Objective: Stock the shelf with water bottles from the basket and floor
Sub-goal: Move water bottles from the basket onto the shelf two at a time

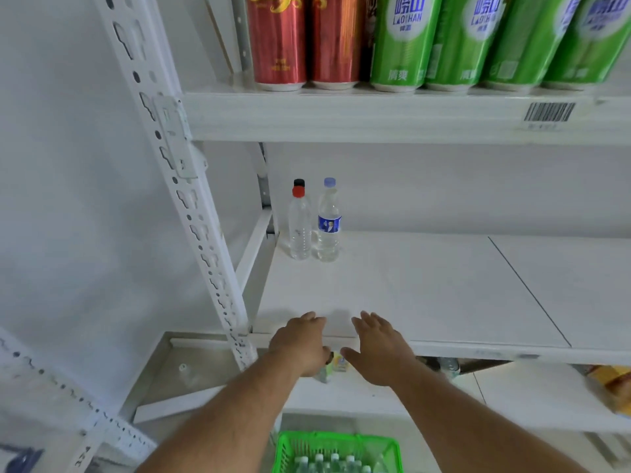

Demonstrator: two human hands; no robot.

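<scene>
Shelf (pixel 426 295): a white board on a white metal rack, seen from above and in front; its front edge is reached by both hands.
Upper shelf (pixel 341 117): a row of tall cans is carried — red cans (pixel 276 42) at the left, green cans (pixel 403 42) to their right; a barcode label (pixel 549 112) is stuck on its front edge.
Rack post (pixel 191 206): a slotted white upright, seen slanting at the left of the shelf.
Basket (pixel 290 448): green plastic, seen at the bottom edge below the arms; several capped water bottles (pixel 334 462) are held upright inside it.
Left hand (pixel 302 343): held over the shelf's front edge, fingers curled downward; whether anything is gripped cannot be told.
Right hand (pixel 377 346): held just beside the left hand, palm down, fingers straight and spread — nothing is held.
Stocked bottles: two are stood upright at the back left corner of the shelf, touching or nearly so; the red-capped bottle (pixel 299 227) is at the left, the blue-labelled bottle (pixel 328 223) at the right.
Lower shelf items: small packages are partly seen under the hands, too blurred to be named.
</scene>
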